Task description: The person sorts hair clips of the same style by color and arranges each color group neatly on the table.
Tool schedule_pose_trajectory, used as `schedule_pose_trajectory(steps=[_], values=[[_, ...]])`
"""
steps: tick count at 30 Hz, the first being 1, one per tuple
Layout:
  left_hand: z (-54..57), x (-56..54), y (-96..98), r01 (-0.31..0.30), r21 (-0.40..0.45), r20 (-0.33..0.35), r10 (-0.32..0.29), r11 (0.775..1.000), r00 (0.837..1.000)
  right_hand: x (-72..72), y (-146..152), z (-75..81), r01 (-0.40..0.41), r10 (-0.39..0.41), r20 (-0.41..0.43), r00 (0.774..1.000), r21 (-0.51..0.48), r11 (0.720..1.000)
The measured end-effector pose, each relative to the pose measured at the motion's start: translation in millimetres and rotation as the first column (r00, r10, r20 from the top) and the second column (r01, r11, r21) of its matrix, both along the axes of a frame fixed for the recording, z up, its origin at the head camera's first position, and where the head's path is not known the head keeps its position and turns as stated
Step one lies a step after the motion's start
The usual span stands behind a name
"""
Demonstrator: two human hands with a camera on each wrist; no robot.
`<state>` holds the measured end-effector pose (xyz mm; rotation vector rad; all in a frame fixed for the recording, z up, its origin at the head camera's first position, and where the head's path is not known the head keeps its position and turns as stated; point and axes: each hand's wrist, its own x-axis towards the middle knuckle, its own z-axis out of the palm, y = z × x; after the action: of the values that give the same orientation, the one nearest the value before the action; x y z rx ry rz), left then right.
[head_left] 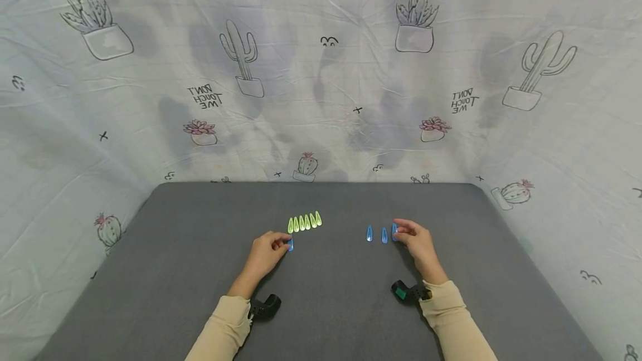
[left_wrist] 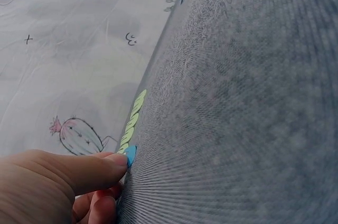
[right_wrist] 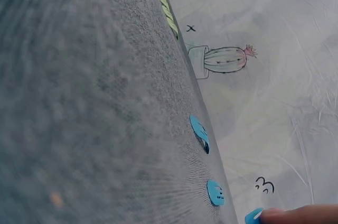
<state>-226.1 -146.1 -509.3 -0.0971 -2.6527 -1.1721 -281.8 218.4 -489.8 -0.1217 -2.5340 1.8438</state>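
A blue snap hair clip [head_left: 291, 244] is pinched between the thumb and fingers of my left hand [head_left: 267, 250], just below the left end of a row of several yellow-green hair clips [head_left: 305, 222]. In the left wrist view this blue clip [left_wrist: 130, 155] shows at the thumb tip. My right hand [head_left: 417, 242] pinches another blue hair clip [head_left: 394, 232]; in the right wrist view that clip [right_wrist: 253, 216] sits at a fingertip. Two more blue clips, one [head_left: 369, 233] and another [head_left: 384, 235], lie left of the right hand.
The clips are on a grey cloth-covered table [head_left: 331, 305]. A pale curtain [head_left: 311, 71] printed with cacti stands behind it and along both sides. Each wrist wears a black camera, one on the left [head_left: 266, 307] and one on the right [head_left: 408, 292].
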Motion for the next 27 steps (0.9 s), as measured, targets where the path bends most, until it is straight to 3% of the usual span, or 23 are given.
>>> schedule_pose_trajectory(steps=[14, 22, 27], values=[[-1.3, -1.5, 0.1, -0.005, -0.007, -0.013, 0.005, 1.0, 1.0, 9.2, -16, 10.6, -0.107, 0.108, 0.004, 0.994, -0.092, 0.99], [-1.1, -1.7, 0.2, 0.004, 0.014, -0.013, -0.003, 1.0, 1.0, 12.7, -35, 12.2, -0.203, 0.205, -0.004, 0.979, -0.151, 0.967], [-1.5, -1.4, -0.2, 0.0, 0.014, -0.031, 0.0, 1.0, 1.0, 11.5, -53, 9.6, -0.259, 0.261, -0.002, 0.965, -0.136, 0.956]])
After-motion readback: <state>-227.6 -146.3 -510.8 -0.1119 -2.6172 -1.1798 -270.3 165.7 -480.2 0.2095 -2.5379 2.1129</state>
